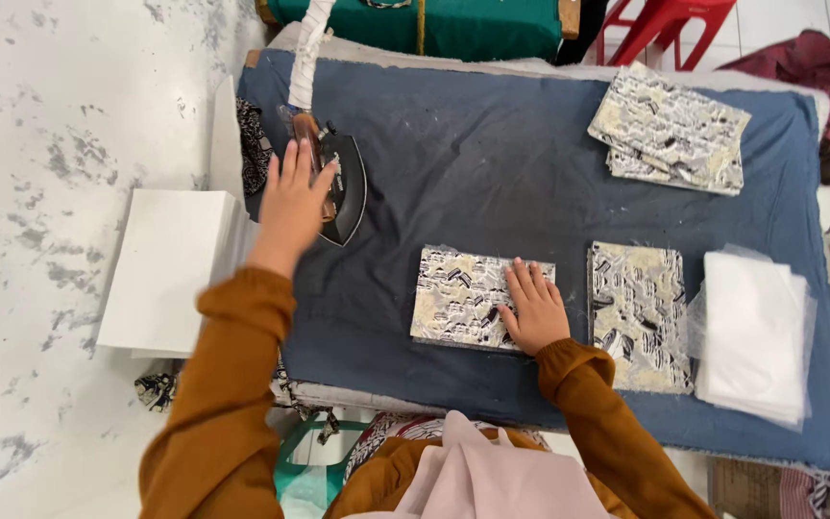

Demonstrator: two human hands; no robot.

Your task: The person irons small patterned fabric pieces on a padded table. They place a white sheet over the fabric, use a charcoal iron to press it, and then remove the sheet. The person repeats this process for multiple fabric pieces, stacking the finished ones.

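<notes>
Left hand (292, 197) stretched forward, fingers spread; right hand (533, 308) pressed flat, palm down.

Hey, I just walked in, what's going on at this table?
A person in rust-orange sleeves works at a blue padded ironing table. The left hand is at the handle of a black clothes iron, while the right hand lies flat on a folded black-and-cream patterned cloth. More folded patterned pieces and a stack of clear plastic bags lie to the right.
</notes>
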